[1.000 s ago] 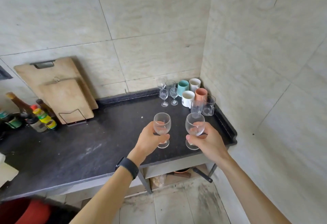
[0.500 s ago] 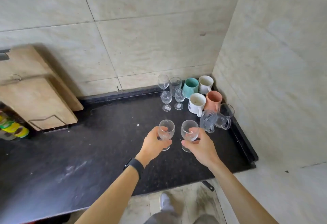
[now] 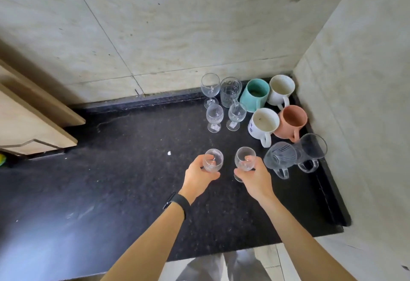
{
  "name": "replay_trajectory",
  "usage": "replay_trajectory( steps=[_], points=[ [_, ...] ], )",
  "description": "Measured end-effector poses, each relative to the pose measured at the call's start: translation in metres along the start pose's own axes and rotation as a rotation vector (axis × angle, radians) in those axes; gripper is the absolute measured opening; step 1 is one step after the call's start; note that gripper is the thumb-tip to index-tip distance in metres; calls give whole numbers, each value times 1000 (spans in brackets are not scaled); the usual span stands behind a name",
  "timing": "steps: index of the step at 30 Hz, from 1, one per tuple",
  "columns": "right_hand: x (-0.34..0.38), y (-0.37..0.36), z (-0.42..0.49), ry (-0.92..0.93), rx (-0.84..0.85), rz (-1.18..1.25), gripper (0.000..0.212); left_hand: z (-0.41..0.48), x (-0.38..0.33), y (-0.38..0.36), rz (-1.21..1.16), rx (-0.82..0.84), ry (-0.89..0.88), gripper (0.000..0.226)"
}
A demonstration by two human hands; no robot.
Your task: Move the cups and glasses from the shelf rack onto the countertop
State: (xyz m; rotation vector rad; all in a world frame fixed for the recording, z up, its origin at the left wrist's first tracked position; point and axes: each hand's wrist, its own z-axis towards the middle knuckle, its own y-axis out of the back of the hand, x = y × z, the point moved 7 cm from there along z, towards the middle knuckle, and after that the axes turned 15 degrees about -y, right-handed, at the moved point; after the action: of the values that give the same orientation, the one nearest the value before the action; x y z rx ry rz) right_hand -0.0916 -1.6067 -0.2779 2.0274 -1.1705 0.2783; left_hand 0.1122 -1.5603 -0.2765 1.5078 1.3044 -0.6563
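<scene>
Cutting boards [image 3: 28,121]: two pale wooden boards lean against the wall at the countertop's left end, cut off by the picture's edge.
Countertop [image 3: 111,181]: black and speckled, running into the right back corner where the two tiled walls meet.
White speck [image 3: 169,153]: lies on the countertop, left of the hands.
Left hand [image 3: 198,175]: fingers and thumb curl round the bowl of the left wine glass [image 3: 213,161]; a black wristband [image 3: 177,203] sits on the wrist.
Left wine glass: upright over the middle of the countertop. Its foot is hidden by the hand, so I cannot tell whether it stands or hangs.
Back glasses: a tall stemmed glass [image 3: 210,85] and a tumbler [image 3: 230,91] stand at the back edge, with two small stemmed glasses [image 3: 214,115] [image 3: 237,113] just in front of them.
Right hand [image 3: 255,178]: grips the right wine glass [image 3: 244,162] by the bowl, a fingertip over the rim.
Right wine glass: upright, near the left one but apart from it. Its foot shows below the thumb; contact with the countertop is unclear.
Mugs: a teal mug [image 3: 255,95] and a white mug [image 3: 280,90] stand in the back right corner, with a printed white mug [image 3: 264,123] and a terracotta mug [image 3: 291,122] in front of them.
Glass mugs: a ribbed glass mug [image 3: 280,161] and a plain glass mug [image 3: 310,151] stand side by side near the right edge. The ribbed one is just right of the right hand.
</scene>
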Motion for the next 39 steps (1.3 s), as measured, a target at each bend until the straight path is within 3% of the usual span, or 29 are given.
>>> replay_trajectory(
  steps=[6, 16, 31, 39],
  points=[
    [30, -5, 43, 68, 14, 57, 52, 42, -6, -11, -26, -100, 19, 47],
    [64, -6, 83, 107, -12, 117, 43, 89, -7, -23, -56, -246, -3, 51],
    [66, -10, 93, 98, -4, 133, 42, 99, -4, -24, -53, -210, -13, 50],
    [46, -11, 86, -31, 125, 129, 68, 82, 3, -22, 31, -106, 29, 70]
  ],
)
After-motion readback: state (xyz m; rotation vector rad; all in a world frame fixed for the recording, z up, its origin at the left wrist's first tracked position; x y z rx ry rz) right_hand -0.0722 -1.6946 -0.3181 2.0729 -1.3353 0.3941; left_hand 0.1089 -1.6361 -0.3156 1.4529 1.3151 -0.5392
